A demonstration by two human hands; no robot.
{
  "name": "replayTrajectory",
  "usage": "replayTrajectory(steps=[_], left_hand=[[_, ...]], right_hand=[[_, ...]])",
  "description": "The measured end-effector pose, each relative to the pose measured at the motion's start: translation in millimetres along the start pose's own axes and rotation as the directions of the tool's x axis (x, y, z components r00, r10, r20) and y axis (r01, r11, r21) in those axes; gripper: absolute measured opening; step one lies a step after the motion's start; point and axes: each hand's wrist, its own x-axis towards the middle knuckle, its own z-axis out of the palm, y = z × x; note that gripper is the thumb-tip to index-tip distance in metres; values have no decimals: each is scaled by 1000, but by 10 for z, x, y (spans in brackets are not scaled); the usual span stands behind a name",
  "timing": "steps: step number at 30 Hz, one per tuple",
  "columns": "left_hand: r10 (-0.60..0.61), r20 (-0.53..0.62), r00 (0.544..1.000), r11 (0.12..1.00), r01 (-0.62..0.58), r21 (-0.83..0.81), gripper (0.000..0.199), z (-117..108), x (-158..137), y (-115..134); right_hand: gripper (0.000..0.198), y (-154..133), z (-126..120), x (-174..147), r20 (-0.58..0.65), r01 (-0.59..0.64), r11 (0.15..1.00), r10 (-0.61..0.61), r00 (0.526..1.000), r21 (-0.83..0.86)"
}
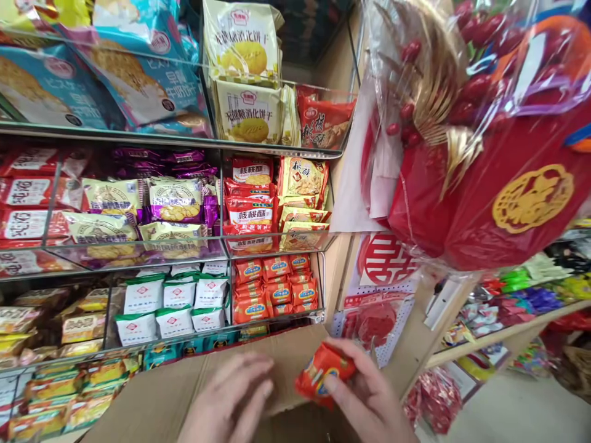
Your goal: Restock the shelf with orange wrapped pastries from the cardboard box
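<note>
Small orange packet (323, 373) pinched in right hand (369, 394) over open cardboard box (161, 400).

Left hand (231, 400) flat, fingers spread, empty, resting on plain brown box flap. Beyond: wire-and-glass shelves (277, 237) crammed with glossy crinkled snack bags, matching orange packs (270, 289) at middle shelf's right end; red cellophane-wrapped decoration (484, 160) hanging at right.

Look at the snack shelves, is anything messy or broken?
Nothing looks broken or spilled. The right hand holds an orange snack packet over the open cardboard box; the left hand rests on its flap.

Small orange-red snack packet (323, 372), tilted, above carton
</note>
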Motion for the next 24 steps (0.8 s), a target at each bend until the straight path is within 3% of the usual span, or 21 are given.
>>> replayTrajectory(steps=[2, 3, 7, 11, 17, 24], left_hand=[[230, 56, 972, 924, -236, 300, 25, -75, 327, -180], [269, 96, 958, 866, -284, 411, 28, -84, 502, -255], [140, 273, 952, 651, -296, 699, 30, 8, 1032, -356], [72, 303, 950, 606, -283, 744, 24, 62, 1157, -322], [21, 317, 948, 619, -261, 740, 22, -3, 1155, -403], [-14, 240, 971, 597, -184, 781, 29, 61, 1130, -375]], right_hand=[[36, -91, -96, 271, 32, 113, 962, -109, 994, -249], [40, -134, -110, 434, 54, 143, 932, -133, 990, -332], [42, -240, 6, 1077, 212, 266, 782, -174, 962, -564], [34, -233, 132, 1474, 396, 410, 595, -164, 904, -691], [31, -118, 244, 1693, 529, 496, 546, -111, 842, -675], [28, -45, 338, 1601, 499, 498, 496, -143, 855, -711]])
